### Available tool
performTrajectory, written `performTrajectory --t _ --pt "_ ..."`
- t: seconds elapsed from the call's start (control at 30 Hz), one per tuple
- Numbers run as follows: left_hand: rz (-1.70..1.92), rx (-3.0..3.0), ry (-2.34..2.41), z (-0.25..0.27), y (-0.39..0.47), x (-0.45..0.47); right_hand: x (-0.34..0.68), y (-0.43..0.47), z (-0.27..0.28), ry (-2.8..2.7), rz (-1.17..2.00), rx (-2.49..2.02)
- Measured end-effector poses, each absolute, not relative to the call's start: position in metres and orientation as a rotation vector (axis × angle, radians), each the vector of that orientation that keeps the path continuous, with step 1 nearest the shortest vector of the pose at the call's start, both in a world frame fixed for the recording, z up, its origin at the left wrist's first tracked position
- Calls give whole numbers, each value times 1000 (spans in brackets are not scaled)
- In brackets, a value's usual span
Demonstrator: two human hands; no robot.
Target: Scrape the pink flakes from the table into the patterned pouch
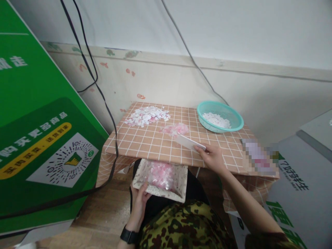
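Head view: left fingers (143, 189) hold tray (183, 183), right fingers (200, 149) card (189, 142), basket (236, 121) and scraps (147, 116) beyond.

Pale wall (259, 31), reddish smudges (104, 65), green board (38, 97), brown checked tablecloth (140, 141), wood-look floor (103, 214)

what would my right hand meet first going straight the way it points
Likely the small pink pile, at the tip of the white flat piece your right hand holds; whether they touch is unclear.
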State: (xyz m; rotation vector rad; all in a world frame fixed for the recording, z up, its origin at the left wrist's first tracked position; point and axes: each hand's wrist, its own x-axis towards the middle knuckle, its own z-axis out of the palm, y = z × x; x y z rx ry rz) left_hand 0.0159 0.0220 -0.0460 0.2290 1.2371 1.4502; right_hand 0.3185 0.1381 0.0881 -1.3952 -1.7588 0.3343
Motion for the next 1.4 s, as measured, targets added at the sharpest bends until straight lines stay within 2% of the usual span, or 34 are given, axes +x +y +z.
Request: performTrajectory --t 0.37,0.63,1.03,1.4 --pt "1456 229 1231 -44 22 16 310 156 94 -1737 280 -1474" --pt "1443 224 1227 -41 21 16 306 162 104 -1829 496 -1338" --pt "1460 216 1215 -43 21 15 322 116 103 -1735 155 -1420" --pt "1451 222 1238 -48 22 15 282 116 91 -1771 232 -1360"
